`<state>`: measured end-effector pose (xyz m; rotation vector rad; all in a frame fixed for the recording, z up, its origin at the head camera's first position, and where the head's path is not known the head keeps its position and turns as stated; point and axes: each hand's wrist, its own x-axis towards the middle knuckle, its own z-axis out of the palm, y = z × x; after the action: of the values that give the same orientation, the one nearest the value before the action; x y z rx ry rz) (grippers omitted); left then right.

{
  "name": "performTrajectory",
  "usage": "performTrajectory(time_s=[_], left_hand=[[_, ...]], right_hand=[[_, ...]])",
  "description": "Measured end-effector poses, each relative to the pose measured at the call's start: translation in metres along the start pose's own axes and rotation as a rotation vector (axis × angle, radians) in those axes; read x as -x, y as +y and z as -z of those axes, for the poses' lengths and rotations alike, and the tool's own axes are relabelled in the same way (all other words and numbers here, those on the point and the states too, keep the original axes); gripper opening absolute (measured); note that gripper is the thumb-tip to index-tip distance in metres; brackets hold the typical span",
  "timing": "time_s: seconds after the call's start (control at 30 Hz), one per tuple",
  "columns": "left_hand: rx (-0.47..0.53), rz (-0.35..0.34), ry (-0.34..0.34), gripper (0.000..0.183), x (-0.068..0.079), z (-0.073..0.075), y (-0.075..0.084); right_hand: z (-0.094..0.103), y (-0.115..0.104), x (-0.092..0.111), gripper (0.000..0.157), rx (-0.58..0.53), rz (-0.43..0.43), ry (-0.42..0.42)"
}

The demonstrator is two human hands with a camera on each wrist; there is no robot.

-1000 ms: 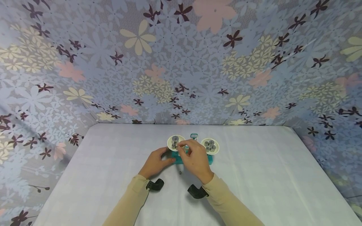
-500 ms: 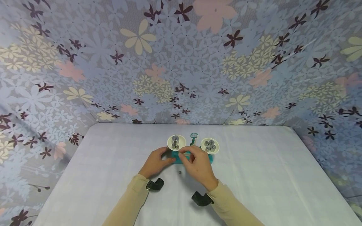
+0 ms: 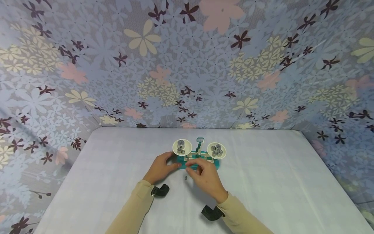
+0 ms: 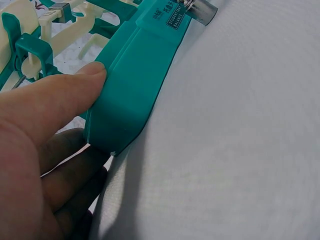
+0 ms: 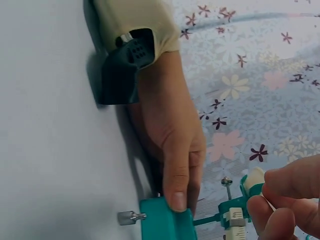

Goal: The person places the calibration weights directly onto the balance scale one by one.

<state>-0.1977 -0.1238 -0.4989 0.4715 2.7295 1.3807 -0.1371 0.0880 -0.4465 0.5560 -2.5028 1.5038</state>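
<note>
A teal balance scale (image 3: 181, 162) stands on the table with two cream pans. My left hand (image 3: 161, 168) grips the left end of its base; the left wrist view shows the thumb (image 4: 82, 87) over the base edge and the fingers at its end. My right hand (image 3: 206, 178) hovers before the base, thumb and forefinger slightly apart, with nothing seen between them. Near its fingertips, a small metal weight (image 3: 185, 177) rests on the table, also a knobbed weight (image 5: 128, 217) in the right wrist view. The left pan (image 3: 188, 146) and right pan (image 3: 216, 157) hold metal weights.
A white cloth covers the table (image 3: 277, 182). Flowered fabric (image 3: 204, 71) rises behind it and at both sides. The scale's upright pointer (image 3: 200, 144) stands between the pans. Each wrist wears a black camera (image 3: 211, 213).
My right hand has drawn back from the left pan toward the table's front, beside the small loose weight. A small weight is left in that pan. My left hand stays on the base.
</note>
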Motion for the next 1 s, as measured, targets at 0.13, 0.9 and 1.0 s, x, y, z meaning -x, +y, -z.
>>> performTrajectory(time_s=[0.13,0.9,1.0], left_hand=[[-0.003,0.003,-0.002,0.061,0.0,0.0,-0.001],[-0.017,0.005,0.007,0.061,-0.001,-0.002,-0.003],[-0.019,0.013,0.006,0.061,-0.001,-0.002,-0.003]], right_hand=[[0.0,0.001,0.004,0.012,-0.009,-0.037,-0.019],[-0.014,0.022,0.011,0.013,-0.122,-0.139,-0.067],[-0.016,0.025,0.012,0.014,-0.129,-0.158,-0.08]])
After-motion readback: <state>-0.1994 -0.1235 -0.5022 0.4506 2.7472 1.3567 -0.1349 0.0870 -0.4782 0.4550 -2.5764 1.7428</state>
